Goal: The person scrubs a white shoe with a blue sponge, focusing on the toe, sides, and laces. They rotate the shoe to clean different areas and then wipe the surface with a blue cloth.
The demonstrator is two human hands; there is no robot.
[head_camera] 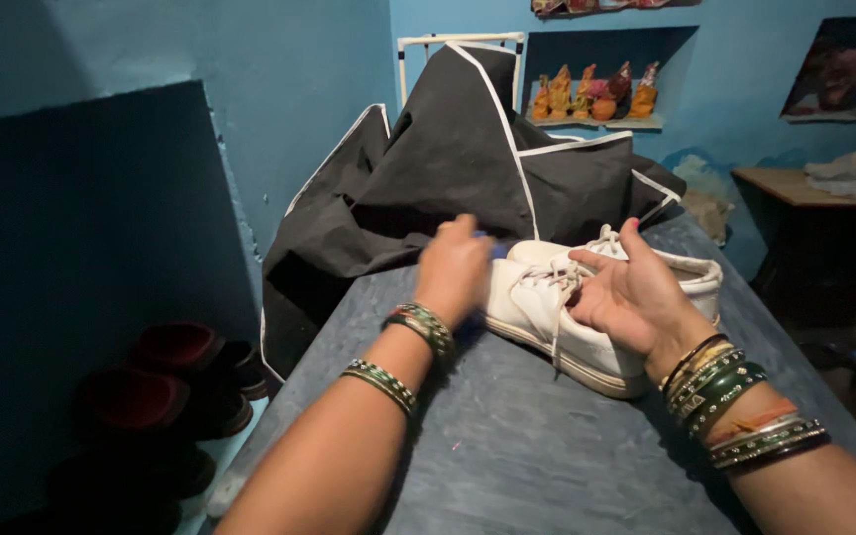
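Right hand [636, 292] steadies the white shoe [587, 317] by its laces, grip half open; left hand's [455, 269] blurred grip, just beside, can't be told. Judged best: hold firm.

Dim bluish room light, deep shadow at left, motion blur on the left hand [455, 269].
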